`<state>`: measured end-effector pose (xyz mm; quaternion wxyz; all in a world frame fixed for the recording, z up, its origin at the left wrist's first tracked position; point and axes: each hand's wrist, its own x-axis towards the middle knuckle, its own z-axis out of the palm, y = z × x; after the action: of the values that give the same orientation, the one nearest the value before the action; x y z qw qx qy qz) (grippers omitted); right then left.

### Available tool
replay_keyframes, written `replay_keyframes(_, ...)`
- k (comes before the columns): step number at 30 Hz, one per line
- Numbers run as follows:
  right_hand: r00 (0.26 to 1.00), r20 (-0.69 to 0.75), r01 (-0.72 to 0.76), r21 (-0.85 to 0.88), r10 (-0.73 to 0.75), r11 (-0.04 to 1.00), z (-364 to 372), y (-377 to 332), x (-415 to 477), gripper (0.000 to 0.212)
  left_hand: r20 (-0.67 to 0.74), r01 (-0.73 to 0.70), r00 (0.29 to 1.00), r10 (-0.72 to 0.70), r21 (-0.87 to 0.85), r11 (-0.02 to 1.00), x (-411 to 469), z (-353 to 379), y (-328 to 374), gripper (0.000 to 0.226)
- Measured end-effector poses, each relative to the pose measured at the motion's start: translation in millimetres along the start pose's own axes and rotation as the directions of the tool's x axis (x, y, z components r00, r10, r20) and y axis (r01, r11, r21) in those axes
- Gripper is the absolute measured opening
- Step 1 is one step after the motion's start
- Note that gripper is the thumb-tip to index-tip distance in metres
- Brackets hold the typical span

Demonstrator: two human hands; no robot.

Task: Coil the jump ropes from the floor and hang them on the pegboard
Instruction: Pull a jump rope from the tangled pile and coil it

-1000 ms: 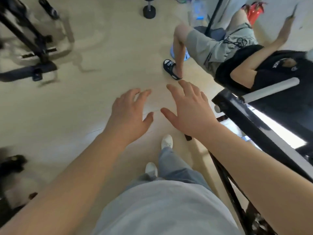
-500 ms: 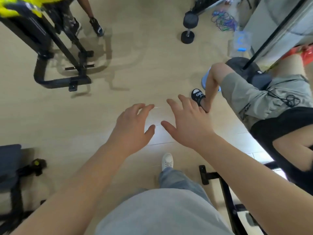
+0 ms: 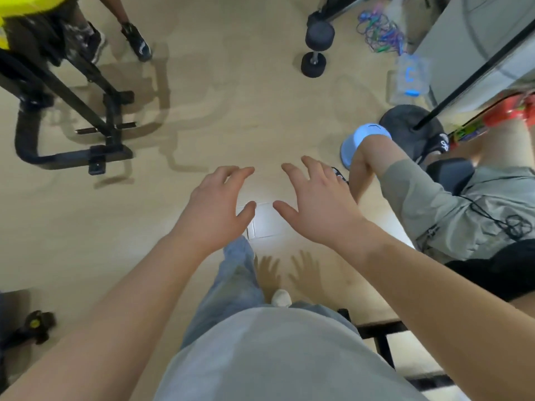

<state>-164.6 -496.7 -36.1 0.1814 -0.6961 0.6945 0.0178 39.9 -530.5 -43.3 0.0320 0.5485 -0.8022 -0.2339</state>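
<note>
You are holding your left hand [image 3: 215, 209] and right hand [image 3: 315, 204] out over the floor [image 3: 231, 117], palms down, fingers [image 3: 240, 172] apart and gripping nothing. The jump ropes [image 3: 380, 31] are lying far ahead and to the right, a blue, purple and green tangle just beyond the dumbbell [image 3: 317, 46], near the grey cabinet [image 3: 469, 50]. Step around the dumbbell and the seated person's leg [image 3: 362, 166], then find one handle first. The heap is showing no clear long axis; single rope directions I cannot tell.

Pale wood-look floor [image 3: 231, 91], black exercise frame [image 3: 72, 117] left, dumbbell [image 3: 317, 47] beyond.
</note>
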Motion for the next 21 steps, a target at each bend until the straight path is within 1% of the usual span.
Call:
replay_keyframes(6,1.000,-0.011,-0.023,-0.026,0.022,0.999,-30.9,-5.1,135.5,0.070,0.030,-0.088,0.996,0.087,0.029,0.996,137.8,-43.6,-48.2,0.061)
replay_keyframes(9,0.999,0.012,-0.042,0.011,0.042,0.999,-53.6,-11.3,195.9,0.069,0.054,-0.112,0.993,0.109,0.051,0.992,198.4,-69.0,-63.9,0.062)
replay_keyframes(12,0.993,-0.076,-0.083,0.043,0.086,0.996,-72.6,-8.5,248.4,0.069,0.088,-0.163,0.984,0.156,0.082,0.983,258.1,-88.6,-69.7,0.062)
replay_keyframes(14,0.980,-0.156,-0.111,0.089,0.124,0.990,-80.6,0.6,277.3,0.069,0.109,-0.188,0.978,0.177,0.097,0.977,295.5,-97.9,-69.9,0.062)
replay_keyframes(16,0.969,-0.190,-0.140,0.118,0.160,0.983,-88.1,15.5,306.5,0.068,0.125,-0.194,0.975,0.183,0.085,0.977,333.0,-105.0,-69.1,0.063)
replay_keyframes(21,0.963,-0.116,-0.227,0.130,0.242,0.965,-114.7,80.4,392.6,0.071,0.155,-0.198,0.971,0.184,0.078,0.977,444.7,-113.3,-57.8,0.069)
